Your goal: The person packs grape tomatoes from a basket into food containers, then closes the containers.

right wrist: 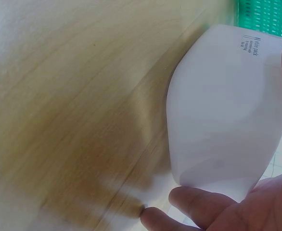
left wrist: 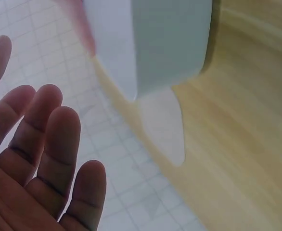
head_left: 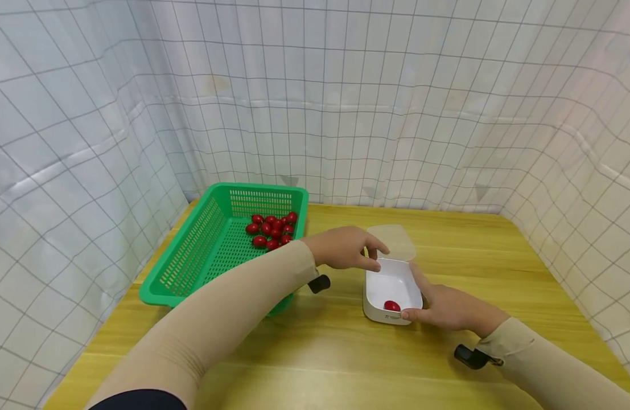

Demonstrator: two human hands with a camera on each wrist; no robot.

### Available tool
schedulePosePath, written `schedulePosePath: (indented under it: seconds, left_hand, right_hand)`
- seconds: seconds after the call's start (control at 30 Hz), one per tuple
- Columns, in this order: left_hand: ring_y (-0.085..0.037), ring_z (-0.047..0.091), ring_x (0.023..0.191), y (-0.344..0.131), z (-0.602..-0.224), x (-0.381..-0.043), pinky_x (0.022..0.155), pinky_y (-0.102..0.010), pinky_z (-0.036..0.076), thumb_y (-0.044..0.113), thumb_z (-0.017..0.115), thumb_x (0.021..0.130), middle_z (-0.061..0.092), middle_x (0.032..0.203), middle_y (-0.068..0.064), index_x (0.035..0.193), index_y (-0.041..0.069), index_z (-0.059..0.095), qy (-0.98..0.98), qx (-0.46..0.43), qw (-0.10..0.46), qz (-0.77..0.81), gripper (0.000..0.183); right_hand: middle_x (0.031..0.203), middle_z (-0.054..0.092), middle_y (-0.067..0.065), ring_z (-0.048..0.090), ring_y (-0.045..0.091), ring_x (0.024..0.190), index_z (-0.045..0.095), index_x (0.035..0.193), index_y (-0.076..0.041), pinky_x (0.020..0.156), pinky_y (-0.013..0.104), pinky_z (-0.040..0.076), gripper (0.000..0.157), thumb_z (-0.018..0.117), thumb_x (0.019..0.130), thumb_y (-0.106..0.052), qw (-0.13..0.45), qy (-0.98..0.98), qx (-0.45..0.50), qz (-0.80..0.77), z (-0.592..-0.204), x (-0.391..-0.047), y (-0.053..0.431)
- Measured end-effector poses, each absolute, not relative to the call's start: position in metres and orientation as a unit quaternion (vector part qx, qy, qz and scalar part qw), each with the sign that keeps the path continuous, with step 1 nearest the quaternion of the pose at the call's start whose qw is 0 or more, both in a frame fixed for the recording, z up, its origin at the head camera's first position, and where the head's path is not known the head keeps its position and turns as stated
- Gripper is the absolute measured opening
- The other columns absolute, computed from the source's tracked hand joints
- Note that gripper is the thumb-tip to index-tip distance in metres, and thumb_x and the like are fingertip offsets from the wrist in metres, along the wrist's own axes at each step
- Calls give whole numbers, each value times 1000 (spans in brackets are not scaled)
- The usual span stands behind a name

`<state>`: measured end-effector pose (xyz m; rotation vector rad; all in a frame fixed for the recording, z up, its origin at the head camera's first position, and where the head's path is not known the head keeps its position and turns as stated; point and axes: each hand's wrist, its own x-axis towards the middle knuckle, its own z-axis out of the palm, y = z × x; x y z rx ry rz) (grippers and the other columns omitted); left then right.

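A white plastic food box [head_left: 390,316] stands without its lid on the table, with one red cherry tomato [head_left: 391,306] at its near end. My right hand [head_left: 450,307] grips the box from the right side, thumb at the near corner and fingers toward the far end. Small dark print shows on the box wall [right wrist: 227,106] in the right wrist view. Over the box's far left edge hovers my left hand [head_left: 345,247]. In the left wrist view, the fingers [left wrist: 61,139] of that hand are loosely bent, with nothing held.
On the left stands a green slotted basket [head_left: 192,250], where several red cherry tomatoes [head_left: 275,228] lie against its right side. A translucent lid [head_left: 394,239] lies flat behind the box. White grid-patterned curtains [head_left: 325,114] enclose the wooden table [head_left: 340,364].
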<state>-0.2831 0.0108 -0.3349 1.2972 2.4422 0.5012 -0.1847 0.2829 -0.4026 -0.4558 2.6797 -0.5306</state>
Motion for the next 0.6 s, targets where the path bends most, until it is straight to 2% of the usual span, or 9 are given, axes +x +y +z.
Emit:
schedulePosePath:
  seconds: [0.23,0.43,0.6]
  left_hand:
    - [-15,69,111,-37,-311,-293,93,-32,56,36,67,105,71,117,6,148,23,62,864,410,177,234,46]
    - [-15,66,102,-94,-305,-301,91,-37,55,38,67,104,72,119,8,145,24,64,884,369,144,249,44]
    - [-15,66,106,-137,-310,-305,97,-41,54,38,69,103,74,123,5,143,24,67,899,329,140,253,43]
  right_hand:
    - [153,50,34,59,44,133,-8,167,0,111,65,45,125,66,94,-69,176,952,-164,-189,-403,-183,283]
    - [152,50,36,58,46,134,-8,167,1,112,65,44,124,66,94,-68,173,952,-167,-190,-402,-181,282]
    - [152,50,36,59,45,133,-8,167,0,111,66,44,124,67,94,-66,176,951,-167,-191,-401,-181,281]
